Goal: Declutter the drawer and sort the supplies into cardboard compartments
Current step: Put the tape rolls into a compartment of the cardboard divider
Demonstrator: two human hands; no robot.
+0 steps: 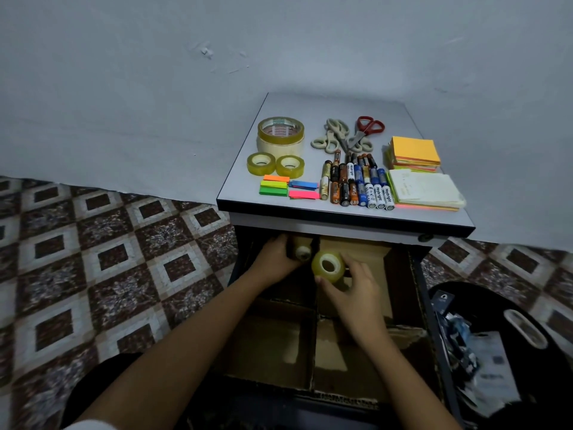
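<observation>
Right hand [356, 293] is pinching a clear tape roll [328, 265] by its rim above the drawer's rear cardboard compartment [366, 257] while left hand [276, 259] is gripping a pale roll [301, 251] at back-left; that light fingertip hold looks to be risking a slip, the roll tumbling into the wrong cell.

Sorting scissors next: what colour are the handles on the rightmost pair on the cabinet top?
Red handles, best seen in the head view.

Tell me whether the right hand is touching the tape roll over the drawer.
Touching. The head view shows the right hand pinching the tape roll between thumb and fingers.
</observation>
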